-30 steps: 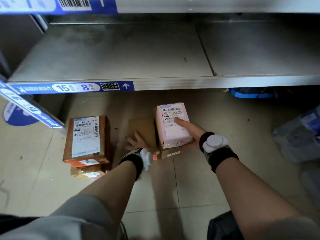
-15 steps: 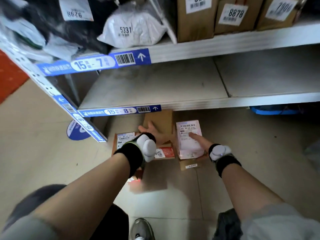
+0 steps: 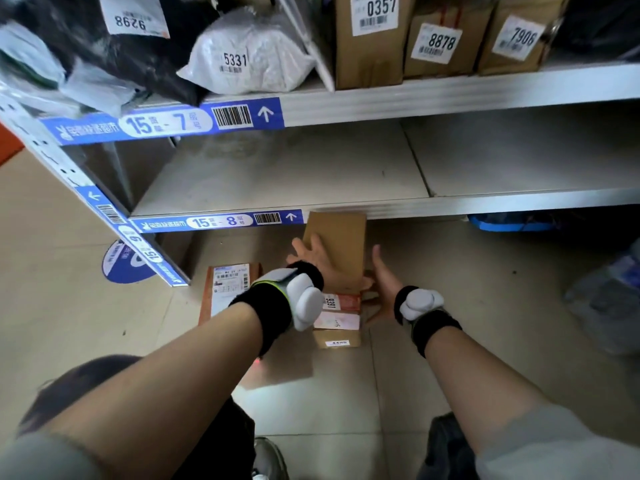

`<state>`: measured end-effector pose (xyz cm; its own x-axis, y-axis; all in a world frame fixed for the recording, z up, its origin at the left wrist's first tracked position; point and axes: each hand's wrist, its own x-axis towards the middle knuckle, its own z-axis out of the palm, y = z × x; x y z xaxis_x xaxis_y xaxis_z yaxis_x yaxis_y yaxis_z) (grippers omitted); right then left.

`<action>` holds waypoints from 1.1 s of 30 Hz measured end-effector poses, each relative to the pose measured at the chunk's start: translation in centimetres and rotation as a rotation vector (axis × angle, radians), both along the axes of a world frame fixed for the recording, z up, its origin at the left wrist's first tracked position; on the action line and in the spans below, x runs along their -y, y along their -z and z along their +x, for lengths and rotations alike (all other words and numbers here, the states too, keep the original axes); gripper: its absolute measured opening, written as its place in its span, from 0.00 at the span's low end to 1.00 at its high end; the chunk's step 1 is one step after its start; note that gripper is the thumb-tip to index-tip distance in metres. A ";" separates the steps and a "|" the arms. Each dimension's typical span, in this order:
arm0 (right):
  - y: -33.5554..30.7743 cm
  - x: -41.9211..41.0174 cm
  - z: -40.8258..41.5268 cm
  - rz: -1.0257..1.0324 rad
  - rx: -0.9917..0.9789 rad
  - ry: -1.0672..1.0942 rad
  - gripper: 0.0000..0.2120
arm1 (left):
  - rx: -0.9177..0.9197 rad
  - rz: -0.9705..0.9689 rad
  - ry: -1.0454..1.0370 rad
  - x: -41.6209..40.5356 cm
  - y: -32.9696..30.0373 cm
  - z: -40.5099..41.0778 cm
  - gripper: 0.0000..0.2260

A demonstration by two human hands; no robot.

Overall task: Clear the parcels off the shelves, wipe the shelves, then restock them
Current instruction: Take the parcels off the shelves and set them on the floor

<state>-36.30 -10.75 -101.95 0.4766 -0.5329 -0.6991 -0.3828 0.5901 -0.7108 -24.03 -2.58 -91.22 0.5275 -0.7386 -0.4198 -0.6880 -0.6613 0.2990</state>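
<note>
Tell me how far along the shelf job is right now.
Done: the grey metal shelf labelled 15-8 is bare of parcels; whether it has been wiped I cannot tell. In hand: the left hand and right hand hold a plain brown cardboard box just below its front edge. Left: the brown box with a white label and the small stacked boxes remain on the tiled floor.

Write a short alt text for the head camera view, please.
Both hands lift a brown box toward the bare shelf marked 15-8: left hand flat on its face, right hand at its right side. More parcels lie on the floor below.
</note>
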 end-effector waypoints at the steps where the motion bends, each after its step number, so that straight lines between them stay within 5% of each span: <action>1: 0.8 0.5 0.4 -0.027 -0.019 0.005 0.49 | -0.021 0.011 -0.002 0.1 0.0 0.4 0.56; 6: -0.8 0.0 1.0 -0.055 -0.043 0.035 0.44 | -0.120 -0.070 -0.059 0.9 0.0 2.0 0.41; 10: -1.0 1.7 1.0 -0.158 -0.164 0.172 0.42 | 0.240 -0.073 0.152 2.1 -1.0 2.8 0.29; 13: -3.2 2.5 0.5 -0.319 -0.233 0.330 0.29 | 0.371 -0.220 0.315 3.1 -4.1 1.7 0.19; 15: -6.1 2.7 0.0 -0.332 -0.223 0.362 0.20 | 0.120 -0.342 0.363 3.4 -6.1 0.9 0.12; 17: -9.6 2.9 -0.5 -0.309 -0.229 0.370 0.16 | -0.325 -0.334 0.301 3.0 -8.3 0.5 0.07; 19: -15.6 2.8 -1.3 -0.295 -0.238 0.350 0.12 | -0.656 -0.232 0.181 2.3 -12.9 0.6 0.06; 21: -21.6 2.0 -1.3 -0.235 -0.240 0.268 0.06 | -0.729 -0.214 0.165 1.3 -18.3 0.9 0.05; 29: -51.6 -4.3 -0.8 -0.113 -0.183 0.130 0.02 | -0.749 -0.246 0.140 -4.0 -46.4 3.5 0.04; 33: -64.0 -6.3 -0.3 -0.087 -0.125 0.137 0.02 | -0.597 -0.225 0.194 -7.4 -57.8 6.3 0.05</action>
